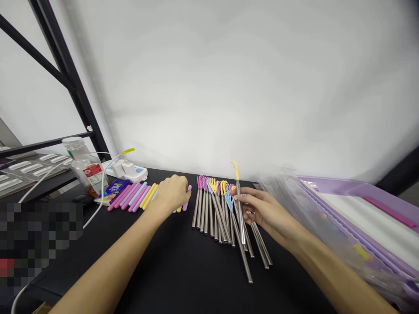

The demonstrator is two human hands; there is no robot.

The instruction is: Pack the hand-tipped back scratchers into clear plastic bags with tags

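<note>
My right hand (258, 205) is closed in a pinch on the metal shaft of a back scratcher (240, 209). It is held almost upright, its yellow claw at the top. Below and left of it, several more back scratchers (212, 209) lie side by side, with pink, purple, blue and yellow claws toward the wall and bare steel shafts toward me. My left hand (172, 194) is curled over the right end of a row of coloured handles (134, 196). A purple handle (186, 199) is at its fingertips, which are partly hidden; the fingers look closed on it.
At left are a purple snack packet (114, 191), a clear jar (87, 168), and a white power strip (137, 173) with a cable (104, 174). A purple-rimmed bin (327, 183) and clear plastic bags (314, 226) are on the right. A white wall (229, 87) rises behind the black table (183, 270).
</note>
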